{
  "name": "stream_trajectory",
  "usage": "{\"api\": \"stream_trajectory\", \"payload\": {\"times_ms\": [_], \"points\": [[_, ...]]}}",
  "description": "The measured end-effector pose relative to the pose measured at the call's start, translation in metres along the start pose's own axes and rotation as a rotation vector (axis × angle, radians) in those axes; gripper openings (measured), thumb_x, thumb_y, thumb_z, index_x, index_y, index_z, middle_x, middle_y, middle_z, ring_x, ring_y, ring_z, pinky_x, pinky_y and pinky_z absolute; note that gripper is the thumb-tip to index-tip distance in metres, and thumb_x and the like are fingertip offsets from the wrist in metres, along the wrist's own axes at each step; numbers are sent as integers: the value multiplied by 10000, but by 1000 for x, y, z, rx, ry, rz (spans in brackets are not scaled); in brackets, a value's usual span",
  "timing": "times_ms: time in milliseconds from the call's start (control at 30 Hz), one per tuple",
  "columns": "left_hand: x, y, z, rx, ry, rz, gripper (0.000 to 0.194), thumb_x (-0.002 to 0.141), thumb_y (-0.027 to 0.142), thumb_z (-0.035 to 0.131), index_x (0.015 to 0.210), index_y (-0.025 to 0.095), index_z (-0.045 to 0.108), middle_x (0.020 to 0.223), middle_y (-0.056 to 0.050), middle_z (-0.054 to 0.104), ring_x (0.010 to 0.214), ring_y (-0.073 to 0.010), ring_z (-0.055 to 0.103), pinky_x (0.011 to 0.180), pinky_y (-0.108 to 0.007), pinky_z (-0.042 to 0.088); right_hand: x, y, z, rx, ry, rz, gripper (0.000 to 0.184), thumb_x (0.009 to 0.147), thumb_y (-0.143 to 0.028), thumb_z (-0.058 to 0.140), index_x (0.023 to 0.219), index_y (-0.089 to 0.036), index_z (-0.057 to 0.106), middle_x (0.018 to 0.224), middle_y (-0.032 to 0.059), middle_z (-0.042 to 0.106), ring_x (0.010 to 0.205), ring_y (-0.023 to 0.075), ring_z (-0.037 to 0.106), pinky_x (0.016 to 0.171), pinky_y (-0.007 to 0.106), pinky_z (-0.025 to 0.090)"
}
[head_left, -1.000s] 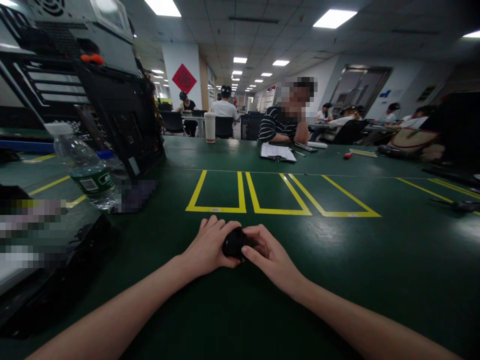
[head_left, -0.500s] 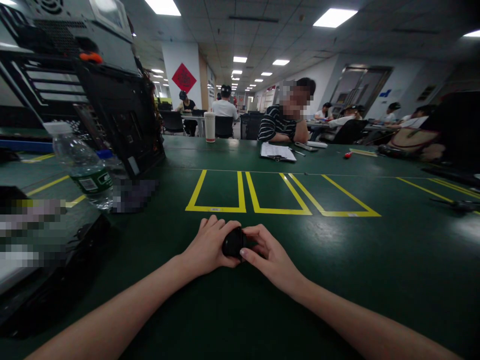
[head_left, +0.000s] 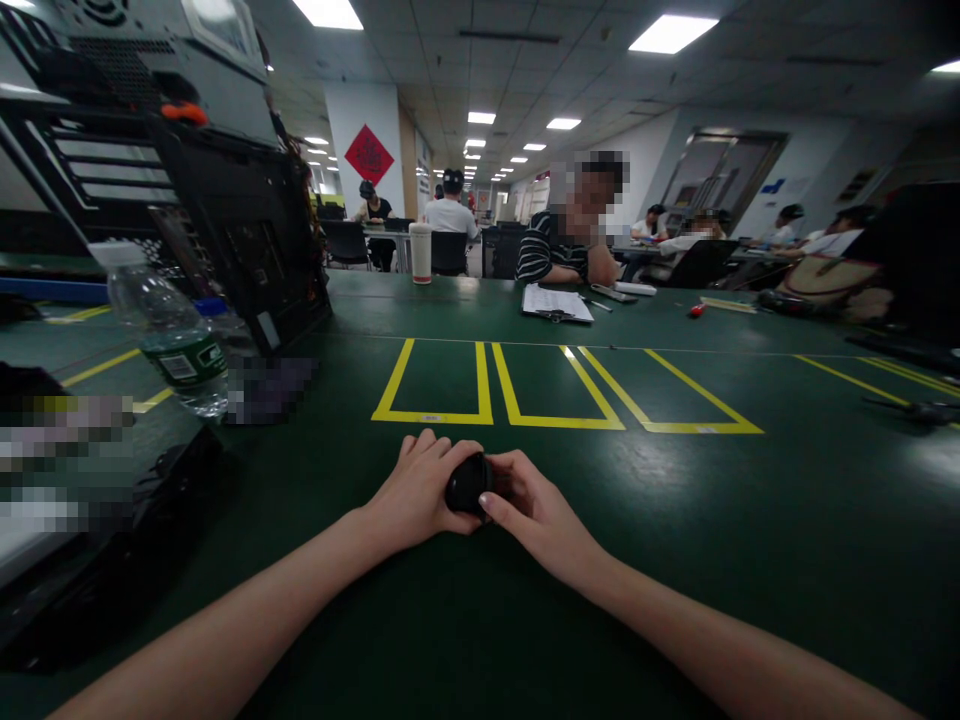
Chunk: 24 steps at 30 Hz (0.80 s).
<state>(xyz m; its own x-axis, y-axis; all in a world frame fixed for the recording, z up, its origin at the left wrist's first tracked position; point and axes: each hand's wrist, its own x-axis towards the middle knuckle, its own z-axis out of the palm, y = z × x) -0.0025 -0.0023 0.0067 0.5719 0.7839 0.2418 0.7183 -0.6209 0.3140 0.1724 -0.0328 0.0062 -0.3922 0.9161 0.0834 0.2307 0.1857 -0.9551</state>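
A small, glossy black rounded object [head_left: 466, 484] is held between my two hands just above or on the green table [head_left: 600, 620]; I cannot tell its kind. My left hand [head_left: 424, 490] wraps it from the left, thumb on the near side and fingers over the far side. From the right, my right hand [head_left: 536, 505] grips its edge, with the thumb at the near side and the curled fingers behind. Part of the object's right side is hidden by those fingers. Beyond both hands, yellow tape outlines [head_left: 431, 418] mark the table.
At left stand a black computer case [head_left: 247, 240], a plastic water bottle [head_left: 176, 350] and a black bag-like item [head_left: 142, 530]. Across the table are a white cup [head_left: 421, 255], a clipboard with papers [head_left: 556, 303] and a seated person in a striped shirt [head_left: 551, 250].
My right fingers have curled slightly closer around the black object. My left hand and the object have hardly moved.
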Motion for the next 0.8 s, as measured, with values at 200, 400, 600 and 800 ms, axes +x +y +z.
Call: {"api": "stream_trajectory", "payload": {"times_ms": [200,400,600,800], "points": [[1,-1,3,-1,15,4,609,585,413,646,1112,244,392,980,-32,514,811,-220,411,697,-330,304,2,6,1,-27,101,-114,210,764,-216,486,972,-233,473,1042,26,481,968,166,489,782,319,452],[1,1,0,17,-3,-7,598,589,419,635,1107,236,400,958,-39,520,805,-225,411,694,-334,299,3,7,0,-16,58,-14,320,768,-255,496,1078,-253,416,1068,27,495,987,166,488,819,341,433],[0,3,-5,-7,-23,3,567,624,416,612,1115,238,391,971,-36,517,814,-221,416,701,-333,303,0,0,-1,11,6,12,252,782,-288,474,1027,-241,438,1001,23,525,880,153,533,755,330,459],[1,0,0,9,0,-3,603,601,453,623,1115,238,393,969,-39,515,808,-224,411,697,-332,300,2,3,0,117,53,-34,170,775,-254,482,942,-224,470,987,18,514,933,156,519,751,305,467]]}}
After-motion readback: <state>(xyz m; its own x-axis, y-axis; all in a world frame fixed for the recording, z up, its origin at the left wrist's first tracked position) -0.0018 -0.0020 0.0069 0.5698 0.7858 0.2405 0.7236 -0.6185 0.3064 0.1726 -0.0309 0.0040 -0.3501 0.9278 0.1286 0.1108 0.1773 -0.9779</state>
